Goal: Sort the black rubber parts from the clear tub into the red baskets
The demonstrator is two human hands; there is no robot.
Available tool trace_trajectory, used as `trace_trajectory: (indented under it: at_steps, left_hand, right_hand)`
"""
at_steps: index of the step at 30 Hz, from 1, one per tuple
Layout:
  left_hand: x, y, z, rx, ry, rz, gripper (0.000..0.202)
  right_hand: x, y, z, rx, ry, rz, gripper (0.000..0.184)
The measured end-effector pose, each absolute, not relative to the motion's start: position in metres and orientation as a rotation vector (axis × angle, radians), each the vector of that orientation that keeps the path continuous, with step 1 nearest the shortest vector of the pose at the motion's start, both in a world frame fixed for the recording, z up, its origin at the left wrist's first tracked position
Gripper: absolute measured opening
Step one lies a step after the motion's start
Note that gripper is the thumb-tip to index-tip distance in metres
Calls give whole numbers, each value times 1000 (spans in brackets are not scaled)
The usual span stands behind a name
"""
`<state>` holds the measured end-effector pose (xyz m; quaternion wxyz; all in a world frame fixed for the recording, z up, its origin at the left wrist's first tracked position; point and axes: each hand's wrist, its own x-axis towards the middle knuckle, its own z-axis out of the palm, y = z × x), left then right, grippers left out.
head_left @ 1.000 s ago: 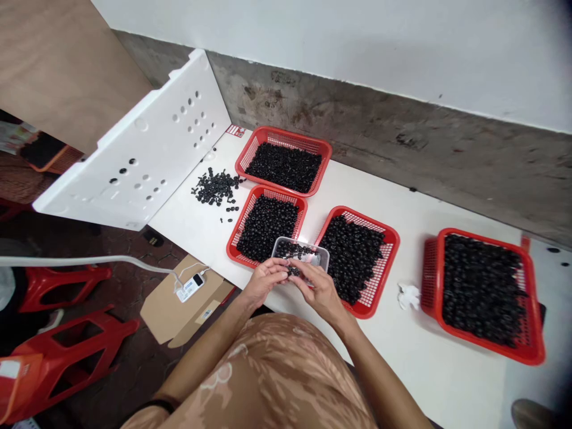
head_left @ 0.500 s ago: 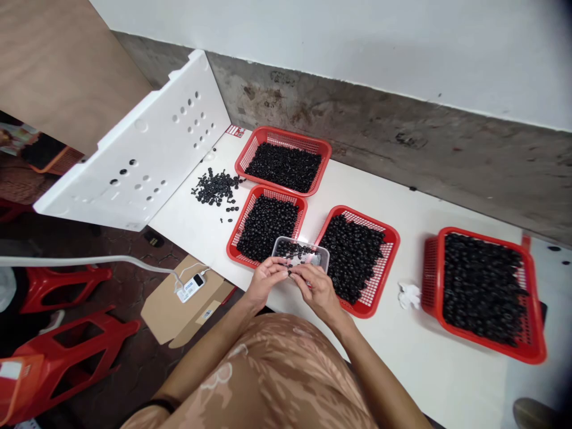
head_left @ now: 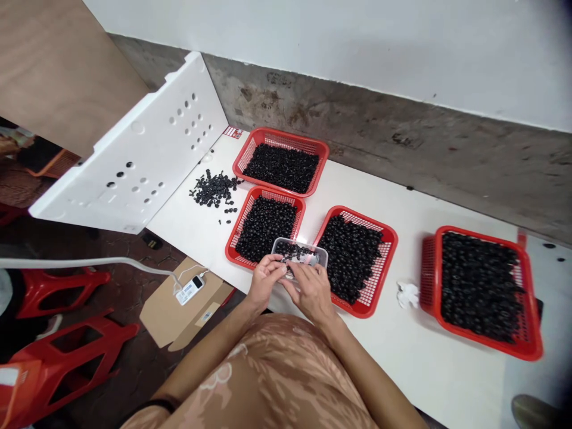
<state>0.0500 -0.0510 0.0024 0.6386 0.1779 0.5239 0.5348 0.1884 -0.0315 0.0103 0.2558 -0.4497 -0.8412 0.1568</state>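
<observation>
My left hand and my right hand meet at the near edge of a small clear plastic tub. Small black parts lie in the tub. The fingers of my left hand are pinched together on something small and dark, mostly covered by the fingertips. My right hand's fingers are bent over the tub's near side, close to the left fingertips; what they hold, if anything, is hidden. Behind the tub stands a red basket of round black pieces. Another red basket with similar pieces is right of my right hand.
A third red basket stands by the wall, and a deeper one at the right. Loose black parts lie beside a white foam panel. Crumpled white tissue rests on the white table. Red stools stand left.
My right hand's fingers have moved slightly forward over the tub's near edge. My left hand stays pinched in nearly the same place. The whole view has shifted a little.
</observation>
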Motion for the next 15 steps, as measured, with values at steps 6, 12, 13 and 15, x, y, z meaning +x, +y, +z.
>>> trace_trajectory:
  at_steps: [6,12,13,15]
  left_hand:
    - [52,-49,3,381,1177,1179,35]
    - [47,-51,4,472,1124,910,33]
    - [48,-51,5,498,1136,916,34]
    - [50,-52,5,546,1169,941,34]
  right_hand:
    - [184,-27,1,-1221,-2332,229,25]
    - [191,-28,-6,-1181,-2358,243,28]
    - [191,-29,-8,-1176,-2366,246,28]
    - [192,-32,-13,-1164,-2378,261,30]
